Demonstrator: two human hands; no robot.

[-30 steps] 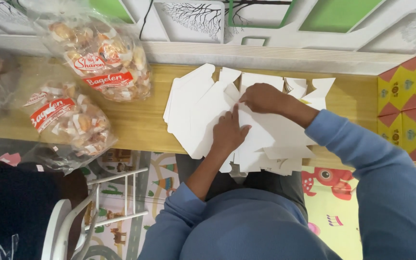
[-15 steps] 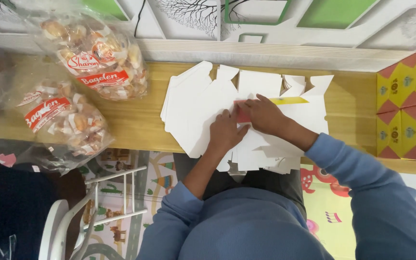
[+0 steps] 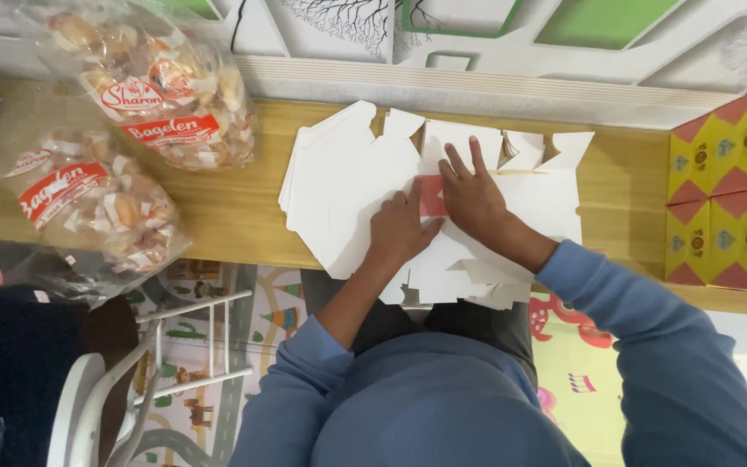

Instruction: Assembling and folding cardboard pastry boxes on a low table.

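A stack of flat white cardboard box blanks (image 3: 339, 186) lies on the wooden table (image 3: 226, 207) in front of me. My left hand (image 3: 398, 229) rests on the blanks with its fingers curled, pinching the near edge of a small red flap (image 3: 432, 195). My right hand (image 3: 473, 195) lies flat with fingers spread, pressing down on the top blank beside that flap. Both sleeves are blue.
Two clear bags of wrapped baked snacks (image 3: 162, 82) (image 3: 88, 207) sit at the table's left. Folded yellow and red boxes (image 3: 728, 195) stand stacked at the right. A white chair frame (image 3: 97, 398) and a patterned play mat (image 3: 209, 346) are below the table edge.
My right hand has slid from the blank's upper edge toward the middle and flattened with fingers spread. The left hand has shifted slightly right onto the red flap, which now shows.
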